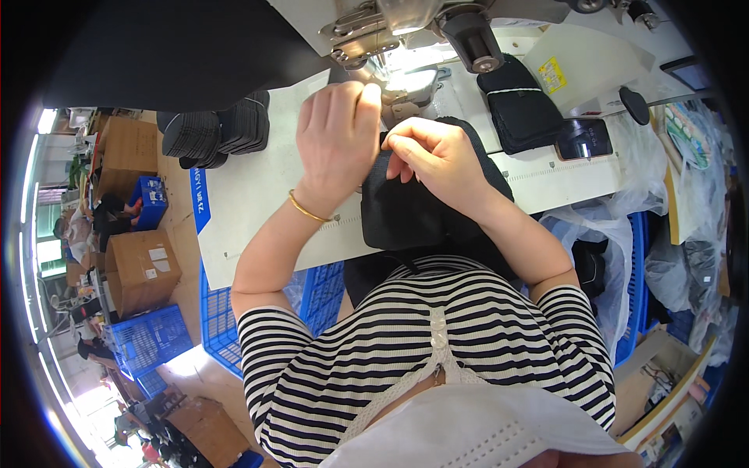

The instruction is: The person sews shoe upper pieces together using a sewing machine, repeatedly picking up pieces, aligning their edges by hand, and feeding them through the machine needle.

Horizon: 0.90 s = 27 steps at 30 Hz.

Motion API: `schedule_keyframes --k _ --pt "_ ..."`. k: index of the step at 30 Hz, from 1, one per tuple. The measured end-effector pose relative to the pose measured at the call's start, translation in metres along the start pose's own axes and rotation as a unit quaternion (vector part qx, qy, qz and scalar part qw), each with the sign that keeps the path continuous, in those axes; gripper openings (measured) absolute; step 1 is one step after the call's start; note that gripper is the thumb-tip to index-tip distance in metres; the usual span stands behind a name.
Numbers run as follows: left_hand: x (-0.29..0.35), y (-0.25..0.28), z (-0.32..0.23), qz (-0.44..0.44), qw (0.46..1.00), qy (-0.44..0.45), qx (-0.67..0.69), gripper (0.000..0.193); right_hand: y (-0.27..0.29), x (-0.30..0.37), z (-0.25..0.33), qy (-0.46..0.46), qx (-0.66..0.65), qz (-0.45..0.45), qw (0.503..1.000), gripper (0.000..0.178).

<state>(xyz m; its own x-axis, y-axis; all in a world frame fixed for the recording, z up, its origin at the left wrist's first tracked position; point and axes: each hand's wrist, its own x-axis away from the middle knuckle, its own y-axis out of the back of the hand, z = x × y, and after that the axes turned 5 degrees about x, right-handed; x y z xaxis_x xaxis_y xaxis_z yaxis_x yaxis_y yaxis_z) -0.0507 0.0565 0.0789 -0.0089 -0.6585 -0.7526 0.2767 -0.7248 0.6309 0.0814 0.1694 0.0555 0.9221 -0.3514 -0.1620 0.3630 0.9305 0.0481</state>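
Observation:
A black fabric piece point(396, 209) lies across the near edge of the white sewing table point(273, 210) and hangs toward my lap. At its upper left corner, my right hand point(441, 160) has thumb and forefinger pinched together on the cloth, the other fingers curled beneath. Close beside it, my left hand point(339, 132) is closed like a fist, back of the hand up, just in front of the sewing machine's lit needle area point(409, 90). Whatever its fingers grip is hidden from this view. A gold bangle point(308, 207) circles my left wrist.
Stacks of black cut pieces point(191, 136) stand at the table's left. More black pieces point(519, 117) lie right of the needle, near a phone point(583, 139). Blue crates point(220, 316) and a plastic bag point(612, 249) flank my lap. Cartons point(140, 261) sit on the left floor.

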Motion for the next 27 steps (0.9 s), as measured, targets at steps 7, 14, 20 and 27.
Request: schedule_keyframes --k 7,14,20,27 --pt "0.038 -0.011 0.072 0.13 0.981 -0.098 0.106 0.065 -0.001 -0.003 -0.003 0.044 -0.011 -0.054 0.997 0.015" --pt "0.038 -0.021 0.067 0.102 0.973 -0.018 0.205 0.068 0.0 -0.005 -0.007 0.075 0.053 -0.047 0.995 0.016" --pt "0.024 -0.016 0.077 0.025 0.992 -0.095 0.083 0.053 -0.001 -0.009 -0.009 0.113 0.109 -0.082 0.984 0.018" --pt "-0.005 0.044 0.021 0.049 0.991 -0.086 0.085 0.042 -0.016 -0.01 0.0 0.036 0.026 -0.02 0.999 0.018"
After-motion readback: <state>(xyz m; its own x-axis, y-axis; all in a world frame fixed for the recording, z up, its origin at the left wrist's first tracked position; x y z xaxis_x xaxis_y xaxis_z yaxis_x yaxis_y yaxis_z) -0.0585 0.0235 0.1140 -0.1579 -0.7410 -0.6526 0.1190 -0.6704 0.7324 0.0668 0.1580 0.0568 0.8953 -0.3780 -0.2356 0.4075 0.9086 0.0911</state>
